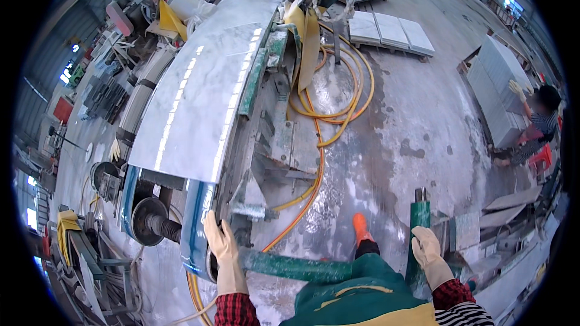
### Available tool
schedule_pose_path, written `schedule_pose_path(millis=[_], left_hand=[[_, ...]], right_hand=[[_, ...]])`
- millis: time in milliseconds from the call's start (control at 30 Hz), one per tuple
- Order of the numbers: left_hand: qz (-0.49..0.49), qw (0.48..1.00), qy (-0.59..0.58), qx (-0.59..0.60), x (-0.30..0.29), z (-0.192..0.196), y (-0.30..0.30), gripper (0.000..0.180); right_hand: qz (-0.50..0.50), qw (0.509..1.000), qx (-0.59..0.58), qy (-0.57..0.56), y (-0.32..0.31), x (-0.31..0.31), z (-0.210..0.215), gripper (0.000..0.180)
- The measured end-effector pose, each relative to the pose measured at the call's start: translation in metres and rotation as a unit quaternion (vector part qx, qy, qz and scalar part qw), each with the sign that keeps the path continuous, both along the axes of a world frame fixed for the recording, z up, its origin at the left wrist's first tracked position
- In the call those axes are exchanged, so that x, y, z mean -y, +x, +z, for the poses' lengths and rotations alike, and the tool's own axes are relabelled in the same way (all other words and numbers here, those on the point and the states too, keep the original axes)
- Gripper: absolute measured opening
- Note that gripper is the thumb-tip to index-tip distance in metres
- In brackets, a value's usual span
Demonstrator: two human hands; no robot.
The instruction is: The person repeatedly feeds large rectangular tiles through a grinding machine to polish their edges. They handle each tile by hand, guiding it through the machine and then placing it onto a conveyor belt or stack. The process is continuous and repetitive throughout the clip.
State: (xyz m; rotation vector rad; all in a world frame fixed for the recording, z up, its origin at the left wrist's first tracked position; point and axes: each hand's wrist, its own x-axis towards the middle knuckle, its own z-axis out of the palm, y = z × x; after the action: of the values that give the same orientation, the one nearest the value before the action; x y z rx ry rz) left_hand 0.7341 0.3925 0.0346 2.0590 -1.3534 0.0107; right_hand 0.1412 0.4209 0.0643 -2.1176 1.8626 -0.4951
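Marble slab (193,102): lies flat left of the frame's centre, near edge at the blue belt (196,223). Left hand (225,252), lower left of centre: fingers extended, nothing gripped, beside the belt; contact cannot be confirmed. Right hand (429,255), lower right: fingers slightly bent beside the green roller (420,212); grip cannot be determined. Judged step: attending the slab at the belt end. Next move calls for fingers clear of the belt edge.

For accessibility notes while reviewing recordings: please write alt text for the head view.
Gloved left hand beside a blue belt below a glossy white slab; gloved right hand by a green post. Yellow-orange hoses lie looped on the wet-looking floor.
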Motion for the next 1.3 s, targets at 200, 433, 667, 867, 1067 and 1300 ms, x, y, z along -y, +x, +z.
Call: schedule_pose_path(millis=[200,433,667,867,1067,1300], left_hand=[[0.063,0.985,0.149,0.057,0.043,0.039,-0.028,0.067],[0.151,0.951,0.249,0.104,0.096,0.020,-0.020,0.067],[0.185,0.927,0.325,0.028,0.100,0.015,-0.025,0.084],[0.208,0.943,0.253,0.057,0.097,0.009,-0.024,0.079],[0.263,0.919,0.287,0.062,0.126,0.033,-0.051,0.076],[0.304,0.913,0.259,0.079,0.121,0.024,-0.059,0.059]], right_hand=[[0.114,0.991,0.062,0.008,-0.017,0.129,-0.049,0.016],[0.103,0.982,0.144,0.063,-0.022,0.253,-0.065,0.023],[0.122,0.965,0.073,0.220,-0.060,0.283,-0.094,0.030],[0.252,0.943,0.104,0.192,0.019,0.387,-0.079,0.032],[0.345,0.926,0.063,0.141,0.091,0.488,-0.050,0.032],[0.074,0.942,0.051,0.324,0.020,0.569,-0.044,0.037]])
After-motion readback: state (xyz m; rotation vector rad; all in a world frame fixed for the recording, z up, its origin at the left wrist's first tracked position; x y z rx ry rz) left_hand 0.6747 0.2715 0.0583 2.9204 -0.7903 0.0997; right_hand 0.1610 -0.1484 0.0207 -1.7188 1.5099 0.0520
